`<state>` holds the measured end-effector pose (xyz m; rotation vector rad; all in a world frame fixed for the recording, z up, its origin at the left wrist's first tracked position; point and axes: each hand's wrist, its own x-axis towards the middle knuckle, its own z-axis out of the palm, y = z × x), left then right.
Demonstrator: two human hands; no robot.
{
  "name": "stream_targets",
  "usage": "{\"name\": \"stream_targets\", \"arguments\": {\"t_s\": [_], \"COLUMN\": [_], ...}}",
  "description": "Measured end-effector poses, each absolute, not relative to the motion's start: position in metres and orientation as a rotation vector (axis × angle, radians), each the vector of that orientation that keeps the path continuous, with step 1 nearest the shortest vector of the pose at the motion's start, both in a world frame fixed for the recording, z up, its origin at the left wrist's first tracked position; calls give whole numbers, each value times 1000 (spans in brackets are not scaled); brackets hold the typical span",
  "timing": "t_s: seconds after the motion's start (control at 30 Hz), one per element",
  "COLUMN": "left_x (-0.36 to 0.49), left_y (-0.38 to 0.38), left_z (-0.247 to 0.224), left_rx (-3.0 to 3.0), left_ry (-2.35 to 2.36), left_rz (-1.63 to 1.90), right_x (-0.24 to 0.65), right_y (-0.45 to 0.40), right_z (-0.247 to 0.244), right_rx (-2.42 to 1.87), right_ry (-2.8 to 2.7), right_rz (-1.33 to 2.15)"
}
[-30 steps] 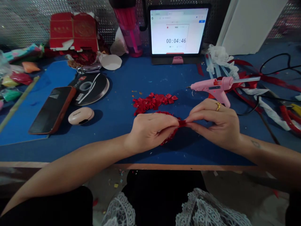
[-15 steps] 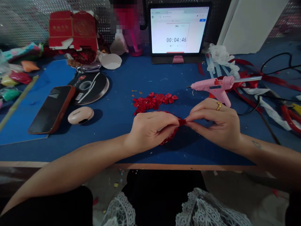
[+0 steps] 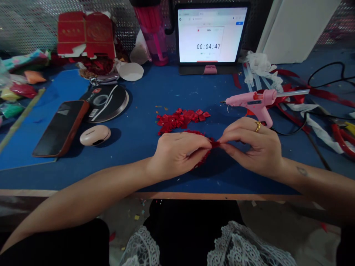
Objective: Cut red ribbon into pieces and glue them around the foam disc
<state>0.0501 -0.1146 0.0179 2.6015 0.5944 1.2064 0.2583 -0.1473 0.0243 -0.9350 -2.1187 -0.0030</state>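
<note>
My left hand [image 3: 179, 156] and my right hand [image 3: 253, 147] meet over the blue work mat [image 3: 133, 173], their fingertips pinching a small folded red ribbon piece [image 3: 215, 145]. It belongs to a curved strip of red ribbon petals [image 3: 203, 158], which arcs under my left hand and is partly hidden by it. Just above my hands lies a loose heap of red ribbon pieces [image 3: 181, 120]. A pink hot glue gun [image 3: 249, 101] rests on its side just beyond my right hand, not touching it.
A black smartphone [image 3: 61, 127], a pale earbud case [image 3: 95, 135] and a ribbon spool [image 3: 105, 103] lie left. A tablet showing a timer [image 3: 212, 34] stands at the back. Tangled ribbons, black cable and red-handled pliers [image 3: 340, 135] lie right. The mat's front edge runs close to my arms.
My fingertips have closed a little over the small red piece, with both hands nearly in place. The tablet's timer has gone from 00:04:46 to 00:04:47.
</note>
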Motion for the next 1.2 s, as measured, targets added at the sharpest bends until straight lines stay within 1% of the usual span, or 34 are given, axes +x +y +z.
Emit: {"name": "stream_targets", "arguments": {"t_s": [0.27,0.53,0.8,0.93,1.2], "left_x": [51,54,57,56,57], "left_y": [-115,-117,-122,-121,-118], "left_z": [14,15,14,12,12], "left_rx": [2605,2590,2461,2528,2572], "left_ry": [556,663,668,707,680], "left_rz": [1200,1236,1215,1143,1136], "right_x": [257,258,258,257,256], "right_y": [-147,-148,-148,-148,-152], "right_z": [25,17,14,14,14], "right_rx": [-838,-861,-876,-877,-911], "right_ry": [-2177,-2180,-2226,-2268,-2383], "right_rz": [-29,-24,-108,-177,-310]}}
